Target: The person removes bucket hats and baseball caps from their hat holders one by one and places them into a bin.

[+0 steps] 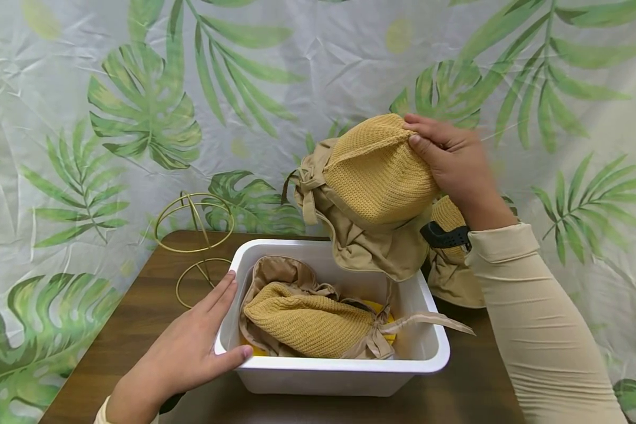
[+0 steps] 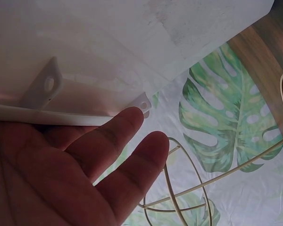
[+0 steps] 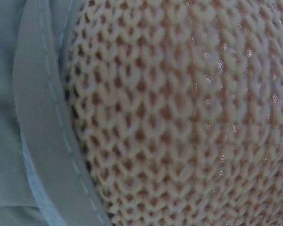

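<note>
My right hand (image 1: 450, 156) pinches the crown of a yellow knitted hat (image 1: 381, 171) with a beige cloth brim, holding it up over the back right of a white plastic tub (image 1: 344, 366). In the right wrist view the hat's knit (image 3: 179, 113) fills most of the picture, beside a stitched band. My left hand (image 1: 191, 335) rests on the tub's left rim with its fingers stretched out; from below, the left wrist view shows these fingers (image 2: 127, 150) along the rim. Inside the tub lies another yellow knitted hat (image 1: 312, 318), its beige ribbon (image 1: 429, 320) trailing over the right rim.
A gold wire stand (image 1: 193, 221) with rings stands behind the tub's left side on the dark wooden table (image 1: 132, 318). Another knitted hat (image 1: 456, 277) sits to the right of the tub, partly behind my right wrist. A leaf-patterned cloth (image 1: 318, 76) hangs behind the table.
</note>
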{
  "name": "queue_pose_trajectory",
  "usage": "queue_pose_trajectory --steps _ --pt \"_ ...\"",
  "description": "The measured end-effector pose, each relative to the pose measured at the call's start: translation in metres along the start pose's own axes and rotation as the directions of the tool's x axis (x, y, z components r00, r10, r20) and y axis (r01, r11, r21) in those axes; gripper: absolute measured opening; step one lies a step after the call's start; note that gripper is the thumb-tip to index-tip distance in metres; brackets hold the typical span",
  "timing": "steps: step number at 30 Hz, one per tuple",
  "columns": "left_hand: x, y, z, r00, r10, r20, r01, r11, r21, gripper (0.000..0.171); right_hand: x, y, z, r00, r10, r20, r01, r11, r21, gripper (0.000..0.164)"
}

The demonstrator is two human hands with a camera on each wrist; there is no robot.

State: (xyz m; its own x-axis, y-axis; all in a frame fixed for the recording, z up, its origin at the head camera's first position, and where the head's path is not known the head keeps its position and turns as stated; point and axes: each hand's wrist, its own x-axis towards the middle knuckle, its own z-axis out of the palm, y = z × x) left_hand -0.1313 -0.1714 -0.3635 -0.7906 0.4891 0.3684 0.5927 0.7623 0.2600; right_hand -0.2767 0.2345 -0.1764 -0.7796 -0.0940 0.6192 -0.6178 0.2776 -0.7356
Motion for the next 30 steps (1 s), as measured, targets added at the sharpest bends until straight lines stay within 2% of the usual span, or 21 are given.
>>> queue_pose_trajectory --steps 5,12,16,20,25,30 --pt "0.001 0.001 -0.001 1.000 -0.004 0.006 0.004 1.000 0.000 0.097 -0.007 -0.001 0.017 0.997 -0.068 0.037 0.070 0.997 -0.045 0.024" --pt "0.000 0.002 -0.001 1.000 -0.010 0.011 0.010 1.000 0.000 0.097 -0.023 -0.004 0.041 0.985 -0.102 0.139 0.110 0.993 -0.049 0.024" --pt "0.001 0.002 -0.002 1.000 -0.005 0.010 0.005 1.000 0.007 0.097 -0.034 -0.005 0.054 0.972 -0.124 0.201 0.146 0.984 -0.100 0.024" --pt "0.001 0.003 -0.002 1.000 -0.006 0.014 0.006 1.000 0.011 0.097 -0.043 -0.001 0.064 0.951 -0.099 0.294 0.145 0.979 -0.141 0.025" --pt "0.001 0.003 -0.002 1.000 -0.012 0.020 0.012 1.000 0.004 0.097 -0.050 0.005 0.073 0.900 -0.043 0.434 0.139 0.972 -0.192 0.027" --pt "0.001 0.003 -0.003 1.000 -0.010 0.019 0.010 1.000 0.004 0.097 -0.053 0.009 0.074 0.860 0.020 0.510 0.099 0.973 -0.206 0.028"
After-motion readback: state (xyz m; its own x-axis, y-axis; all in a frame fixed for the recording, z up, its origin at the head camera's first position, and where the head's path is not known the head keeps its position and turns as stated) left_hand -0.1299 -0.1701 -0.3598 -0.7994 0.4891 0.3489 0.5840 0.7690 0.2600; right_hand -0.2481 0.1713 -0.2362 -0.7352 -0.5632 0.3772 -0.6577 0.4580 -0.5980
